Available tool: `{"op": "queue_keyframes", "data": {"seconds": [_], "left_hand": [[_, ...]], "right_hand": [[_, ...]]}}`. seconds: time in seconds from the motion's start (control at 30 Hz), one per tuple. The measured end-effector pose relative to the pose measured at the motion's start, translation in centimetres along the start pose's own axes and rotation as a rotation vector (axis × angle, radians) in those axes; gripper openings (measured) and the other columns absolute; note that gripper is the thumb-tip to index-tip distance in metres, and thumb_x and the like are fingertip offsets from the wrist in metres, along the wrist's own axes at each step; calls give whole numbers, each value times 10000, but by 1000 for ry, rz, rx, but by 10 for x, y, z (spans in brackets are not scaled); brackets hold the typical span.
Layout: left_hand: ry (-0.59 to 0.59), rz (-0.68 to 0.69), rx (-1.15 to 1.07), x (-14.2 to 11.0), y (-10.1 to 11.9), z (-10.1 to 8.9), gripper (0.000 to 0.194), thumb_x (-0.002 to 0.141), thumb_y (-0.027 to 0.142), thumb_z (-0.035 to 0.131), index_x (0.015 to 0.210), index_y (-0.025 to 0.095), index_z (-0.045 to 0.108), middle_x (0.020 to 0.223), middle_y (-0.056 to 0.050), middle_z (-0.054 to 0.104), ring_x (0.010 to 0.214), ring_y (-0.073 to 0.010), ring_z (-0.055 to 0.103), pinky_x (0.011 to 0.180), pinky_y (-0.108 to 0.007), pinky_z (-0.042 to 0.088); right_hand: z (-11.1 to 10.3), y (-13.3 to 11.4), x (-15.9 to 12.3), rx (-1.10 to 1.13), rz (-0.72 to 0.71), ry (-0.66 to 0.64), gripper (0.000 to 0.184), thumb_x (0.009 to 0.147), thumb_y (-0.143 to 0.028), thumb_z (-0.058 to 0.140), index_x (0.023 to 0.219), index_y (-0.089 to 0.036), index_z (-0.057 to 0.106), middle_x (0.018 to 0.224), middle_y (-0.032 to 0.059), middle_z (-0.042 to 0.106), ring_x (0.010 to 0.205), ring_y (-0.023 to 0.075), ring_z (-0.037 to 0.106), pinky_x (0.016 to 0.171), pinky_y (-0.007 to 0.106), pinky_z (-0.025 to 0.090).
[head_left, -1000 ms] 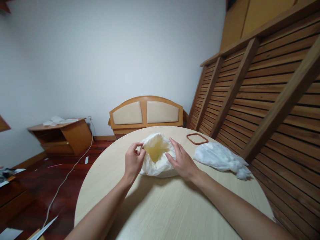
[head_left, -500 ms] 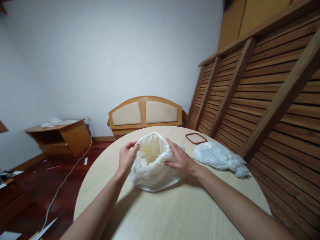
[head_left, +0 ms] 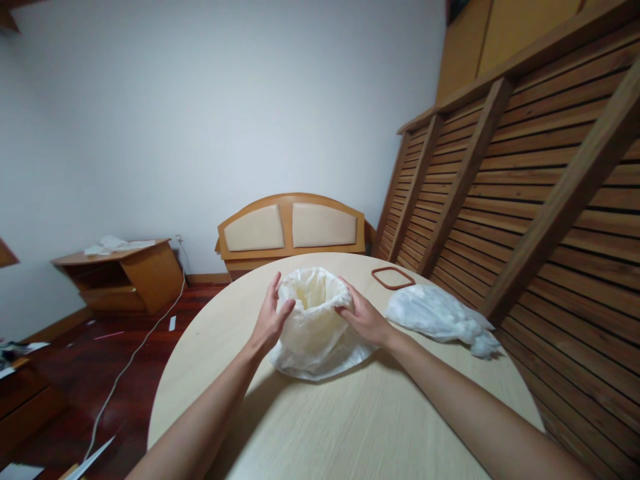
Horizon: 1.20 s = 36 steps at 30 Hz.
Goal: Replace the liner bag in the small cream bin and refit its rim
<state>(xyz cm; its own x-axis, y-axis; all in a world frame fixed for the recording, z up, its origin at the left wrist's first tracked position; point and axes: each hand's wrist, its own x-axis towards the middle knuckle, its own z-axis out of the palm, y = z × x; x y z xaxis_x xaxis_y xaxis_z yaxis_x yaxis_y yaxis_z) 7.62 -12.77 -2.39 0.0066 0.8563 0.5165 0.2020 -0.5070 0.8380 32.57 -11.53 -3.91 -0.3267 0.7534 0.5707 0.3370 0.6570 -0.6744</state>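
Note:
A white plastic bag (head_left: 313,337) stands with its mouth open on the round, pale wooden table (head_left: 350,420). My left hand (head_left: 270,319) presses against the bag's left side just under the rim, fingers pointing up and thumb on the plastic. My right hand (head_left: 364,319) cups the right side at the same height, fingers curved around the rim. The two hands hold the bag's neck between them. What lies inside the bag cannot be seen.
A second crumpled white plastic bag (head_left: 440,320) lies on the table to the right. A red-brown rectangular ring (head_left: 393,277) sits near the far edge. A slatted wooden frame (head_left: 525,200) leans at the right. A headboard (head_left: 293,227), a low cabinet (head_left: 120,273) and a floor cable (head_left: 135,353) lie beyond.
Both hands went from pinching the bag's rim open to cupping its sides below the rim. The bag's mouth has narrowed and the bag now stands more upright.

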Motion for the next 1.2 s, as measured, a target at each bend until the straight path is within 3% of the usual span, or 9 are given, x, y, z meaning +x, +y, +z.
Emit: {"op": "queue_keyframes", "data": {"seconds": [0.17, 0.27, 0.37, 0.53, 0.83, 0.97, 1.07, 1.13, 1.2], "left_hand": [[-110, 75, -40, -5, -16, 3, 1423, 569, 879, 678, 1598, 176, -10, 1672, -232, 45, 1547, -383, 104, 1245, -521, 183], [-173, 30, -79, -8, -19, 7, 1463, 576, 810, 749, 1578, 208, -132, 1655, -246, 121, 1520, -379, 231, 1222, -514, 256], [-214, -4, -80, -11, -20, 13, 1467, 616, 732, 786, 1550, 204, -214, 1595, -245, 291, 1458, -355, 378, 1213, -504, 284], [-181, -2, -20, -14, -19, 20, 1427, 628, 627, 829, 1549, 206, -177, 1585, -231, 307, 1464, -344, 364, 1225, -496, 253], [-205, 29, -30, -17, -25, 24, 1421, 633, 495, 876, 1544, 213, -177, 1563, -227, 344, 1443, -335, 398, 1216, -515, 275], [-166, 67, 19, -18, -29, 25, 1064, 786, 595, 720, 1561, 164, 132, 1548, -219, 375, 1461, -337, 361, 1208, -512, 293], [31, 54, 133, -17, -29, 24, 736, 934, 629, 473, 1481, 147, 372, 1510, -205, 438, 1424, -335, 407, 1202, -555, 275], [133, 39, 190, -15, -29, 23, 717, 953, 637, 421, 1491, 164, 378, 1556, -193, 391, 1460, -331, 356, 1221, -557, 229], [101, 42, 157, -14, -29, 21, 766, 948, 648, 434, 1550, 201, 281, 1643, -161, 255, 1520, -315, 249, 1244, -526, 193]], "right_hand": [[1, 6, -3, 1, 71, -33, 962, 853, -564, 686, 1596, -214, 185, 1628, 174, 300, 1495, 305, 307, 1222, 553, 229], [2, 9, -5, 17, 76, -61, 1110, 783, -585, 755, 1605, -212, 108, 1640, 190, 257, 1501, 313, 286, 1219, 552, 235], [7, 9, -6, 76, 55, -99, 980, 810, -562, 742, 1565, -221, 219, 1559, 172, 416, 1420, 292, 427, 1190, 521, 319], [14, 9, -7, 95, 28, -113, 747, 845, -507, 723, 1438, -187, 400, 1459, 166, 518, 1337, 276, 511, 1158, 471, 379], [1, 17, -5, -122, 21, -100, 1014, 758, -441, 800, 1558, -200, 225, 1544, 200, 418, 1406, 315, 437, 1163, 499, 357], [-15, 26, -3, -340, 79, -32, 1086, 761, -317, 765, 1599, -141, 96, 1584, 252, 334, 1460, 340, 354, 1181, 532, 315], [-23, 29, -1, -394, 103, 43, 1001, 753, -220, 702, 1589, -123, 161, 1551, 241, 389, 1441, 331, 384, 1181, 524, 320], [-25, 22, 1, -339, 109, 104, 907, 793, -237, 653, 1581, -158, 210, 1529, 209, 431, 1404, 312, 438, 1177, 522, 329], [-23, 11, 2, -224, 121, 153, 810, 883, -338, 588, 1584, -190, 209, 1559, 189, 402, 1411, 296, 434, 1185, 528, 315]]}}
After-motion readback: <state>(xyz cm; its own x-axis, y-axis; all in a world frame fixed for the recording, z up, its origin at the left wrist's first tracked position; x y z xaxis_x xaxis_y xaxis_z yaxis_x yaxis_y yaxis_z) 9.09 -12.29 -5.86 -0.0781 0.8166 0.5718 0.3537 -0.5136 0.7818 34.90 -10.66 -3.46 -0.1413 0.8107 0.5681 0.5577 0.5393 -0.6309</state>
